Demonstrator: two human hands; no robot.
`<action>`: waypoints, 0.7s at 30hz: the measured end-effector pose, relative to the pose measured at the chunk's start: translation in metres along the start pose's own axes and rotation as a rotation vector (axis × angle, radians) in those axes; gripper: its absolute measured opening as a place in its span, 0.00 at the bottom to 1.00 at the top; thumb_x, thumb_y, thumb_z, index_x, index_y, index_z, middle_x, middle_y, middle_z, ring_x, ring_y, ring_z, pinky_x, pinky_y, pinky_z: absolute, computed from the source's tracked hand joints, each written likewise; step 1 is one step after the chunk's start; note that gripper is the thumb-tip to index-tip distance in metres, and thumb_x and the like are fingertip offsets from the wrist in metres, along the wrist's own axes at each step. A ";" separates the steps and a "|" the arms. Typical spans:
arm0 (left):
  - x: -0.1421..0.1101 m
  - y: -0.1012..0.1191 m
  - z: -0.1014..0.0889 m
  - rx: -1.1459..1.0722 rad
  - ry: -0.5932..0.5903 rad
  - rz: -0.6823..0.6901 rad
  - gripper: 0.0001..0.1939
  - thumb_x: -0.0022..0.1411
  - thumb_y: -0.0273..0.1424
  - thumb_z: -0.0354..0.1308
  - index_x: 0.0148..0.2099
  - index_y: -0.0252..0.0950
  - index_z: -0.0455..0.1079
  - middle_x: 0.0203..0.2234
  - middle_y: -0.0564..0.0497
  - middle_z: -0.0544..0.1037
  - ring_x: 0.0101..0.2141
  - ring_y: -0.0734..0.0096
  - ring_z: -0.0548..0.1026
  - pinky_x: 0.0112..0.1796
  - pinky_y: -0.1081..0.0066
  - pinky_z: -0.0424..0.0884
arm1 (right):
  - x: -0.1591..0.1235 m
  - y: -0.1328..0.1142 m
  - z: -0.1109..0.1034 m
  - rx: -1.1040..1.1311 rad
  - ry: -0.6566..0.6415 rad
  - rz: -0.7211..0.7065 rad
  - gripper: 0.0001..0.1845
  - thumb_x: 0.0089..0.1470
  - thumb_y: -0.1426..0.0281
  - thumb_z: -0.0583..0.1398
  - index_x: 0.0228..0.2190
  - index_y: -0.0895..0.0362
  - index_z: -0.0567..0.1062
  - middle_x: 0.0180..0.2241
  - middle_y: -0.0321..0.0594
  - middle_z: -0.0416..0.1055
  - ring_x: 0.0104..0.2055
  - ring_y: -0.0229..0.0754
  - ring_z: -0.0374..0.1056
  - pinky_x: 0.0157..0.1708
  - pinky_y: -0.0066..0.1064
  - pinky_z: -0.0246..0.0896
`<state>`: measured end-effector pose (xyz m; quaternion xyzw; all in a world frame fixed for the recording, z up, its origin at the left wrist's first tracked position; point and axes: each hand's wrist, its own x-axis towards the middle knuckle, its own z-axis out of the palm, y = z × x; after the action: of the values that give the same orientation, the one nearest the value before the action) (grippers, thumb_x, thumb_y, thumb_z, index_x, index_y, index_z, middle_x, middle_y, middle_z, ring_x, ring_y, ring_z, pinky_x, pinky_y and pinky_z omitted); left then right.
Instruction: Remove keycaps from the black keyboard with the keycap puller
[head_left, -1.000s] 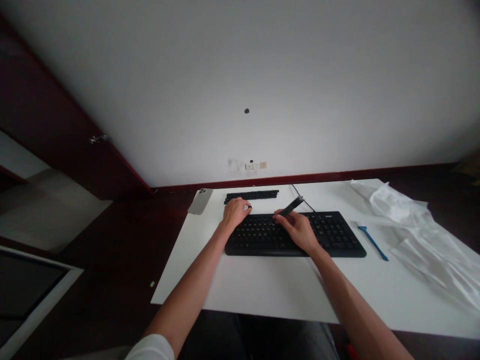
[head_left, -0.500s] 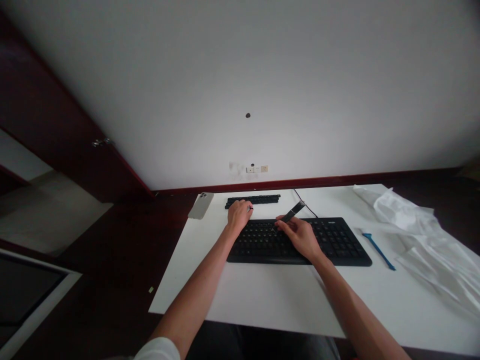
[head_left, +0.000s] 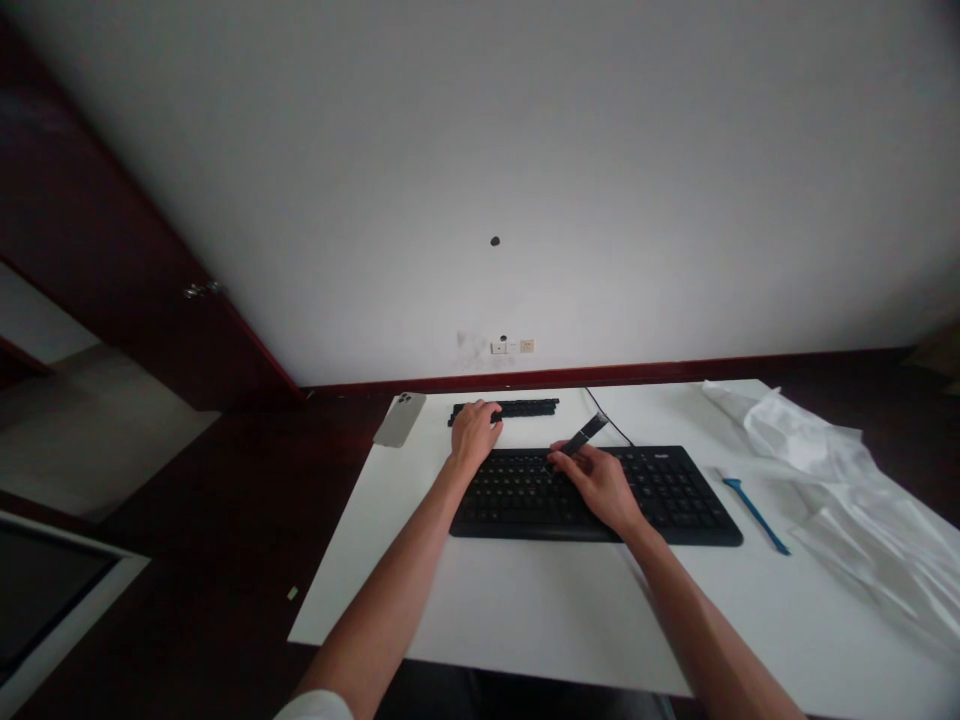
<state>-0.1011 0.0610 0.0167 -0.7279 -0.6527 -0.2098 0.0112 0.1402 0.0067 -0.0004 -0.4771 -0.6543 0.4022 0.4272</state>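
A black keyboard (head_left: 675, 490) lies on the white table, its middle partly covered by my right hand (head_left: 600, 485). That hand is closed round a slim black cleaning brush (head_left: 585, 435) with a pale band. The brush slants up to the right, and its lower end, by my fingertips, is just above the keys. Behind the keyboard, my left hand (head_left: 474, 435) reaches to a line of loose black keycaps (head_left: 529, 408). Its fingers are bent together at the near side of the line, with what looks like one small black keycap (head_left: 496, 415) at the fingertips.
A phone (head_left: 400, 420) lies face down at the table's far left corner. Right of the keyboard is a blue tool (head_left: 757, 516), and beyond it crumpled white plastic sheeting (head_left: 817, 440). A black cable (head_left: 611, 420) runs off the back edge towards the wall.
My left hand has shifted slightly with its keycap at the line of loose keycaps. My right hand stays over the keyboard with the brush. The whole view has tilted up a little.
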 end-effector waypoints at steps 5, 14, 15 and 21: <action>-0.050 0.019 -0.016 -0.134 0.043 0.098 0.11 0.66 0.36 0.63 0.50 0.41 0.75 0.42 0.49 0.76 0.45 0.61 0.72 0.49 0.63 0.69 | -0.002 -0.005 0.000 -0.058 0.037 -0.011 0.23 0.61 0.51 0.61 0.44 0.57 0.80 0.34 0.44 0.82 0.38 0.51 0.79 0.40 0.38 0.72; -0.116 0.061 -0.015 -0.220 -0.119 0.192 0.37 0.49 0.58 0.70 0.54 0.40 0.71 0.49 0.45 0.73 0.51 0.51 0.69 0.50 0.53 0.67 | -0.005 -0.008 0.000 -0.052 -0.007 -0.026 0.21 0.61 0.54 0.61 0.46 0.56 0.80 0.38 0.45 0.83 0.40 0.52 0.79 0.41 0.37 0.72; -0.117 0.062 -0.014 -0.219 -0.122 0.192 0.38 0.48 0.58 0.71 0.54 0.41 0.71 0.49 0.45 0.73 0.51 0.51 0.69 0.51 0.53 0.66 | -0.005 -0.008 0.000 -0.053 -0.015 -0.022 0.21 0.61 0.54 0.61 0.46 0.57 0.80 0.37 0.44 0.83 0.39 0.51 0.79 0.40 0.37 0.72; -0.116 0.064 -0.005 -0.252 -0.117 0.153 0.35 0.49 0.55 0.72 0.52 0.40 0.70 0.48 0.46 0.71 0.50 0.52 0.69 0.51 0.54 0.66 | -0.006 -0.011 -0.002 -0.103 -0.085 -0.023 0.21 0.61 0.54 0.61 0.45 0.57 0.79 0.30 0.40 0.80 0.33 0.47 0.76 0.34 0.33 0.67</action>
<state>-0.0487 -0.0590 0.0003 -0.7822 -0.5633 -0.2457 -0.1023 0.1397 -0.0011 0.0092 -0.4733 -0.6973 0.3828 0.3784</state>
